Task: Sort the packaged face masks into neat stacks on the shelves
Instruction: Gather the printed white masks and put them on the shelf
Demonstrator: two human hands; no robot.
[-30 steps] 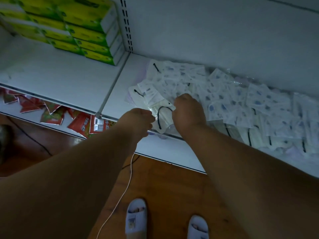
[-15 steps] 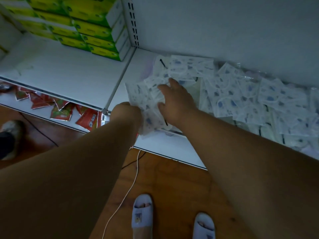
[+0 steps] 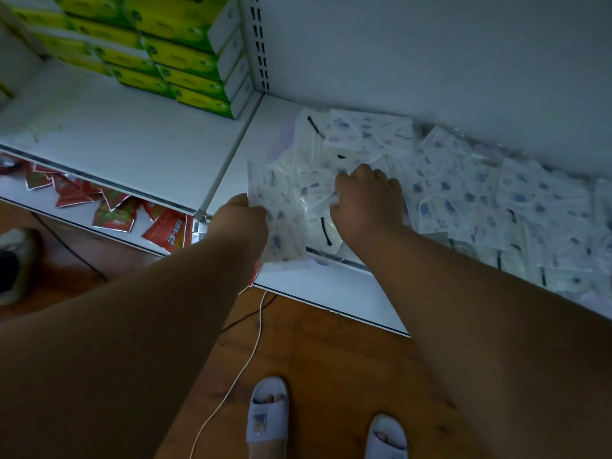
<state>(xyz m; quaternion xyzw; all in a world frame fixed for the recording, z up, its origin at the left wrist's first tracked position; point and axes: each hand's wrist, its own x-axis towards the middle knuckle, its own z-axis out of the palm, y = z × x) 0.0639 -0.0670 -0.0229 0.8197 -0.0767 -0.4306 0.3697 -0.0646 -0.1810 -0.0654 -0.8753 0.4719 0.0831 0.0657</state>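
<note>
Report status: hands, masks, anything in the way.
Left hand grips a mask packet at the shelf edge. Right hand curled on the loose mask pile. Pile unsorted. No obstruction.

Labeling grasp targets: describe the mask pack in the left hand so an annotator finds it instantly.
Find the white shelf right of the slotted upright, strewn with mask packs. At its left front corner, the left hand holds one printed pack, the only one overhanging the edge.

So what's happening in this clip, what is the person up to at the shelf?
A person is sorting packaged face masks that lie loose across a white shelf. The left hand grips a patterned mask pack at the shelf's front edge, while the right hand reaches into the pile beside it. No neat stack shows yet.
</note>
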